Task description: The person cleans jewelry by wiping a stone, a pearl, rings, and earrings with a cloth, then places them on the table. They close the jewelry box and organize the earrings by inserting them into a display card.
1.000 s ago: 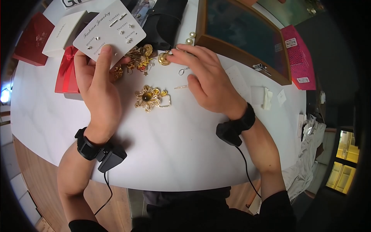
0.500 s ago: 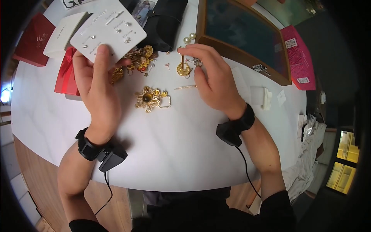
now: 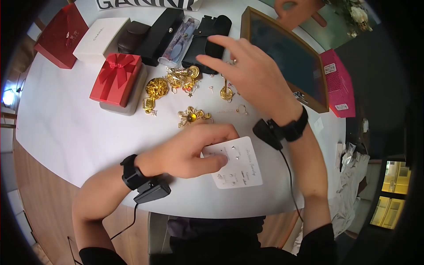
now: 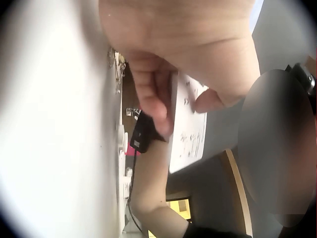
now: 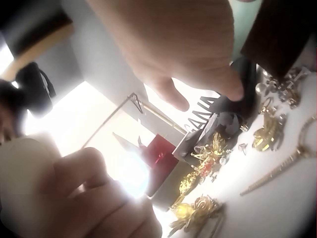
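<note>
My left hand (image 3: 190, 152) pinches a white earring card (image 3: 243, 170) between thumb and fingers, low over the front of the table. Small stud earrings line its printed face, and the left wrist view shows the card (image 4: 188, 134) edge-on. Just beyond that hand lies a gold flower brooch (image 3: 191, 116) with an amber centre, partly covered by it. My right hand (image 3: 265, 81) is raised, thumb and index finger spread apart with nothing between them. Below its thumb lie a gold earring (image 3: 226, 94) and a thin gold hairpin-like piece (image 3: 229, 111).
A pile of gold jewellery (image 3: 176, 77) lies mid-table. Behind it are a black case (image 3: 161, 37), a clear case (image 3: 179, 42) and a black pouch (image 3: 203, 51). A red ribboned box (image 3: 115, 81) and white box (image 3: 99, 39) stand left; a glass-topped wooden case (image 3: 324, 95) stands right.
My left hand has brought the earring card from the back left to the front middle and turned it round. My right hand has lifted off the small jewellery. The head view has shifted.
</note>
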{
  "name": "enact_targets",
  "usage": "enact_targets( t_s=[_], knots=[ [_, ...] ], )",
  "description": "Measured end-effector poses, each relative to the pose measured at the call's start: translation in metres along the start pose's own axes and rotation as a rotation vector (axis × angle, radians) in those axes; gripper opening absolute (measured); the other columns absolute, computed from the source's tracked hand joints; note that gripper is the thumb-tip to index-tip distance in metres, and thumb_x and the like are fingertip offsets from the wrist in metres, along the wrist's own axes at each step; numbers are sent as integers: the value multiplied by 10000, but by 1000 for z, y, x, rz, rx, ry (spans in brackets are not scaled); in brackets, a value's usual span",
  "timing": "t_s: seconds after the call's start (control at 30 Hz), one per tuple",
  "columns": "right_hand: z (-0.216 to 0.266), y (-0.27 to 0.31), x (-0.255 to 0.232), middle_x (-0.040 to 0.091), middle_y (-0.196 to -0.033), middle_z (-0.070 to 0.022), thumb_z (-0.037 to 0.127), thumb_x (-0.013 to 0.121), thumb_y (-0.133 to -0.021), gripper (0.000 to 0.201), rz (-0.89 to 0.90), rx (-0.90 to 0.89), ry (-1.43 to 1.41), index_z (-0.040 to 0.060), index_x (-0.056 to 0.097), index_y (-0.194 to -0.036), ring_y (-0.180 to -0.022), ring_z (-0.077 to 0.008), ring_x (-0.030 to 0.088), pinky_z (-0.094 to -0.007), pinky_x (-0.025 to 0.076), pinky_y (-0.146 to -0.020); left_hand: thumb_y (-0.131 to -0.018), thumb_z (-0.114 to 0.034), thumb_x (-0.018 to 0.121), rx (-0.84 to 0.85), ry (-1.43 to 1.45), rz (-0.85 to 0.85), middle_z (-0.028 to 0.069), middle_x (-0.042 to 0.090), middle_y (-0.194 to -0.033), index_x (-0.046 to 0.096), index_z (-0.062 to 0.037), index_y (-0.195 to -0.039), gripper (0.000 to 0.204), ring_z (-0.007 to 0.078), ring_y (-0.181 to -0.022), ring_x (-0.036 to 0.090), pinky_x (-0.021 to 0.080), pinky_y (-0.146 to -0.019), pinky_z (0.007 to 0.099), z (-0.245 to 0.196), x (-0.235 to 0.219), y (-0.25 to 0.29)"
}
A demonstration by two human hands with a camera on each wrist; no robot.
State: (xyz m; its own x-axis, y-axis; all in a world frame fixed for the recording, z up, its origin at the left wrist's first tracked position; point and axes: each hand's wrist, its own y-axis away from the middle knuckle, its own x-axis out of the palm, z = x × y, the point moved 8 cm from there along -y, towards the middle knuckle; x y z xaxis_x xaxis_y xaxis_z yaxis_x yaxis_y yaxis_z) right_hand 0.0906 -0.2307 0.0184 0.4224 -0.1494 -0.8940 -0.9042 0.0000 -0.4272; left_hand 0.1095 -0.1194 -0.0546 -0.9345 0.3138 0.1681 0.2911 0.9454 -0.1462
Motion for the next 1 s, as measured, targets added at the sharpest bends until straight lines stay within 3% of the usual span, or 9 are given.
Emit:
enact_targets(
  t_s=[0.07, 0.13, 0.27, 0.43, 0.7, 0.77, 0.83, 0.9, 1.0],
  knots=[
    [4, -11, 10, 610, -1244, -50, 1, 661, -773, 444, 35, -125, 42, 132, 682, -1196, -922, -218, 601, -345, 536, -756, -830, 0, 598, -4, -190, 72, 103, 699, -910, 621, 27, -1080, 252, 201, -811, 685, 513, -714, 293, 10, 5, -2],
    [5, -15, 32, 597, -1032, -7, 91, 655, -768, 211, 137, -269, 200, 123, 666, -976, -937, -192, 617, -317, 536, -766, -832, -5, 599, -2, -248, 89, 106, 699, -908, 625, 24, -1075, 247, 212, -812, 688, 513, -711, 298, 6, 7, -3],
    [-13, -23, 32, 615, -1161, -49, 57, 677, -778, 212, 232, -330, 211, 76, 620, -981, -945, -232, 625, -343, 552, -768, -827, -14, 609, -1, -325, 100, 113, 697, -905, 632, 12, -1066, 241, 231, -823, 694, 514, -704, 314, 9, 8, -3],
    [-45, -38, 20, 577, -947, -19, 77, 626, -819, 113, 65, -267, 227, 91, 613, -930, -947, -191, 632, -326, 593, -686, -832, -21, 613, -40, -300, 104, 117, 699, -908, 632, 3, -1061, 232, 234, -829, 696, 518, -707, 321, 4, 7, -5],
    [-38, -32, 31, 644, -1149, -25, 86, 684, -860, 201, 54, -79, 1, 82, 651, -1058, -1012, -259, 644, -380, 549, -816, -843, -31, 617, -64, -274, 114, 117, 699, -905, 632, 4, -1063, 223, 240, -834, 698, 521, -712, 322, 7, 6, -5],
    [-23, -24, 41, 649, -1160, -31, 113, 705, -849, 293, 300, 49, -294, 98, 664, -1139, -1021, -260, 641, -368, 544, -824, -840, -28, 620, -68, -263, 122, 118, 699, -905, 633, 5, -1063, 225, 248, -832, 698, 523, -713, 327, 7, 6, -5],
    [-3, -18, 45, 663, -1102, -52, 152, 731, -841, 326, 377, 88, -421, 101, 680, -1159, -993, -268, 647, -368, 540, -820, -840, -28, 620, -37, -297, 110, 118, 699, -906, 633, 5, -1064, 227, 251, -829, 698, 523, -713, 328, 9, 6, -5],
    [8, -15, 42, 672, -1035, -69, 153, 724, -857, 290, 188, 43, -436, 99, 698, -1142, -957, -275, 652, -379, 539, -817, -839, -27, 621, -5, -333, 99, 119, 700, -907, 634, 6, -1065, 229, 255, -826, 697, 524, -712, 329, 7, 6, -4],
    [10, -17, 47, 668, -969, -76, 246, 695, -892, 222, 109, 29, -421, 132, 725, -1080, -919, -299, 657, -395, 548, -827, -834, -28, 626, -56, -290, 116, 117, 701, -908, 634, 6, -1067, 236, 260, -810, 696, 525, -709, 331, 9, 7, -5]
  ],
)
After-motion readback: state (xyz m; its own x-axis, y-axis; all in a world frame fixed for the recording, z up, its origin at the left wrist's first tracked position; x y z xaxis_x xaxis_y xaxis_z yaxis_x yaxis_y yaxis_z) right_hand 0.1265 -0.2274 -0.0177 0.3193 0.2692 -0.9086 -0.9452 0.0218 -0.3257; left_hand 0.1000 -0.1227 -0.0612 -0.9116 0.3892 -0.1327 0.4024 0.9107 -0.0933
